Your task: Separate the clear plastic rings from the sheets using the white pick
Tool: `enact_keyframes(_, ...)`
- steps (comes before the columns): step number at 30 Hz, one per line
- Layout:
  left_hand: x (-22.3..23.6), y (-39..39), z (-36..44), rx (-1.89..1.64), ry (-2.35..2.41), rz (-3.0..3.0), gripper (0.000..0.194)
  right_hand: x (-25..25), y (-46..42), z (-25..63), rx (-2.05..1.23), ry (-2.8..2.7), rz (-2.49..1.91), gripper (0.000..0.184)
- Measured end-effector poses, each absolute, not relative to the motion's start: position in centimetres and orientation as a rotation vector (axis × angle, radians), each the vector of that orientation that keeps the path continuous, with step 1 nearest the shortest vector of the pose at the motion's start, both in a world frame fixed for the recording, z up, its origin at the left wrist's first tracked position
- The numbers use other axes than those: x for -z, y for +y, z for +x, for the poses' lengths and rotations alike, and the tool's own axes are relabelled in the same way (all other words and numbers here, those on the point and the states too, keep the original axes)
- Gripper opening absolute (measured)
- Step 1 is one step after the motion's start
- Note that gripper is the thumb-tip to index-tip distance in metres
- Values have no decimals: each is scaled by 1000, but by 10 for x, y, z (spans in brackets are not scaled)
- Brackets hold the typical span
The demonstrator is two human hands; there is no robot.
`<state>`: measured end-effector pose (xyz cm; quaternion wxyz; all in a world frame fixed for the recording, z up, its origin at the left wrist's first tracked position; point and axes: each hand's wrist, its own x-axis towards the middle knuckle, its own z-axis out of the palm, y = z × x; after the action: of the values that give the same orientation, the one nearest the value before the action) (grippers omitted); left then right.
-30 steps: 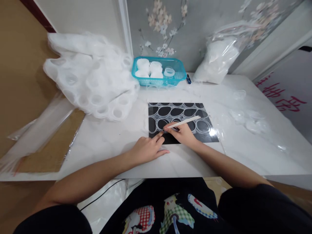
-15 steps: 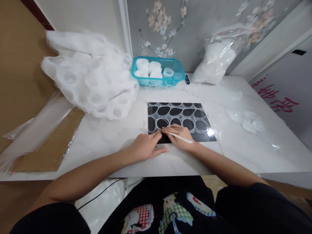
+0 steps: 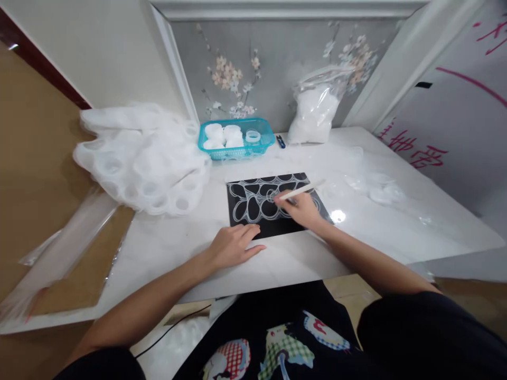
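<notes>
A black board (image 3: pixel 283 227) lies on the white table, carrying a translucent sheet (image 3: pixel 252 216) patterned with rounded outlines. My right hand (image 3: pixel 303 210) is closed around a slim white pen-like tool (image 3: pixel 303 190), its back end slanting up to the right. By those fingertips a small pale ring (image 3: pixel 271 195) shows over the sheet; whether the hand touches it I cannot tell. My left hand (image 3: pixel 235 245) is open, palm down, with its fingertips on the board's near edge and the thumb apart on the table.
Behind the board stands a blue basket (image 3: pixel 237 153) with white ring stacks. Small dark blue snips (image 3: pixel 281 141) lie beside it, near a clear bag (image 3: pixel 315 113) of white material. Perforated white sheets (image 3: pixel 146 153) are heaped at left; clear plastic scraps (image 3: pixel 382 190) lie at right.
My right hand has moved away from the left fingertips, up over the sheet, and the white tool now points the other way. The sheet looks shifted on the board. The view has tilted.
</notes>
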<state>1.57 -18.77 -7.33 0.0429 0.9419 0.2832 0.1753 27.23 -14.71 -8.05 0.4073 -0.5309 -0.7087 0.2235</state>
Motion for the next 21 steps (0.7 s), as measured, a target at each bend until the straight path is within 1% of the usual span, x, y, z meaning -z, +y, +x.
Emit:
enact_keyframes(2,71,-188,26,-544,754,3038,42,92,-166,265,-711,-1811,-1266,18)
enact_keyframes(4,69,-188,38,-476,696,3151,46,97,-172,262,-803,-1806,-1207,17)
enact_keyframes(7,71,-189,52,-306,765,3189,56,99,-166,264,-867,-1783,-1189,16)
enact_keyframes(10,78,-190,58,-208,872,3182,60,100,-162,267,-862,-1775,-1208,16)
enact_keyframes(21,81,-191,62,-197,968,3102,57,107,-164,267,-802,-1807,-1185,18)
